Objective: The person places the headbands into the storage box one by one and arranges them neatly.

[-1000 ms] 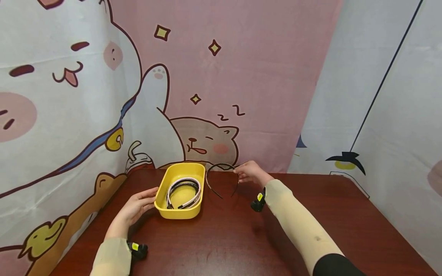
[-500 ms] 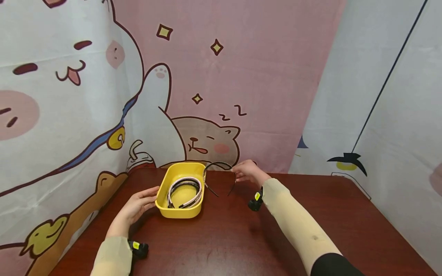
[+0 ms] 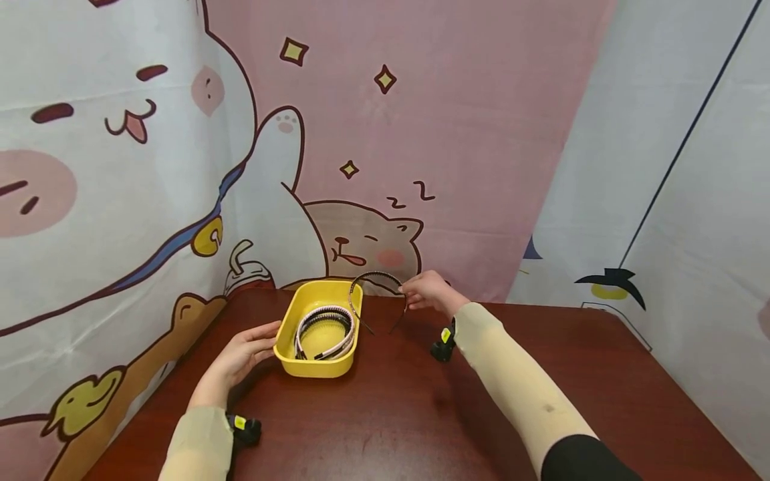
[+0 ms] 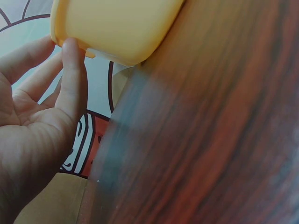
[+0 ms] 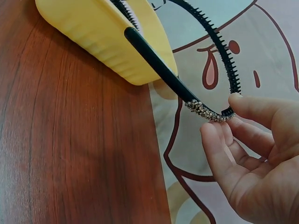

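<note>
My right hand (image 3: 428, 291) pinches a thin black headband (image 5: 159, 70) at one side of its arch, by a stretch covered in glittery beads. Small teeth line its inner edge in the right wrist view. The band hangs upright with its ends down, its left side overlapping the yellow bin's (image 3: 313, 369) right rim in the head view. My left hand (image 3: 243, 354) rests its fingertips against the bin's outer left side; in the left wrist view, fingers (image 4: 74, 70) meet the wall just by the rim. Inside lie several curved headbands (image 3: 325, 314), whitish and black, nested together.
The bin stands on a dark red-brown wooden table (image 3: 385, 414) towards its back left. Behind the table hangs a cartoon-printed cloth (image 3: 469, 147), close to the far edge. A black wrist camera (image 3: 443, 345) sits under the right wrist.
The right hand has carried the headband left and slightly up, from beside the bin to overlapping its right rim. The left hand stays at the bin, and the head view has shifted slightly.
</note>
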### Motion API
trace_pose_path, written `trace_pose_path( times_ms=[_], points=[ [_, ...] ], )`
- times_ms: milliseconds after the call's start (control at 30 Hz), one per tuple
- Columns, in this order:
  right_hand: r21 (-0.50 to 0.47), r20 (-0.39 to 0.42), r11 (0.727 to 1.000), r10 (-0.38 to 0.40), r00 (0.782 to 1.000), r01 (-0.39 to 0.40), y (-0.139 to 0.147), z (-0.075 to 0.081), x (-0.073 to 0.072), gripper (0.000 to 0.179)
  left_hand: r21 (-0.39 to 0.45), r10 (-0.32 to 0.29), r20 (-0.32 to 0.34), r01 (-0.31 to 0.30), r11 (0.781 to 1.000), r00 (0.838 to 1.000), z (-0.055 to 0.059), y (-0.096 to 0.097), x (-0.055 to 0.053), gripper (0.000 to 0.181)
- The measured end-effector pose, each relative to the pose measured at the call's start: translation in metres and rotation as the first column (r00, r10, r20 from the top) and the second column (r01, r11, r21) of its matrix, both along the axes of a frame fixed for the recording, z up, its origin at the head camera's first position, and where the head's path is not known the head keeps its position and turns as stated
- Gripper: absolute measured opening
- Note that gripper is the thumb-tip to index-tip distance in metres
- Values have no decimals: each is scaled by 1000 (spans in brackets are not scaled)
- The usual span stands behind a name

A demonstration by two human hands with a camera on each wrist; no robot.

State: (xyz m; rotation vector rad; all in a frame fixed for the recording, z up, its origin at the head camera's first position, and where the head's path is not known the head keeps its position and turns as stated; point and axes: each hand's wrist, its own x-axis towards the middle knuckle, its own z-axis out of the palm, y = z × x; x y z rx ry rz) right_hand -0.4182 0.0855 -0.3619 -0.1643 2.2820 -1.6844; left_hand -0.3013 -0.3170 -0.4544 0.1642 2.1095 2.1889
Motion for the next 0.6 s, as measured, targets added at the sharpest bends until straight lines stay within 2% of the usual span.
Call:
trace_pose_path(
  times_ms=[367,600],
  points=[
    [-20,-1,999,28,1000,-28,-19,-1,2,32,10,-5,0,5,1000,1000,-1,0,-1,57],
    [-12,-6,1000,15,1000,-15,-31,0,2,30,9,0,-5,0,1000,1000,0,0,-1,56]
  ],
)
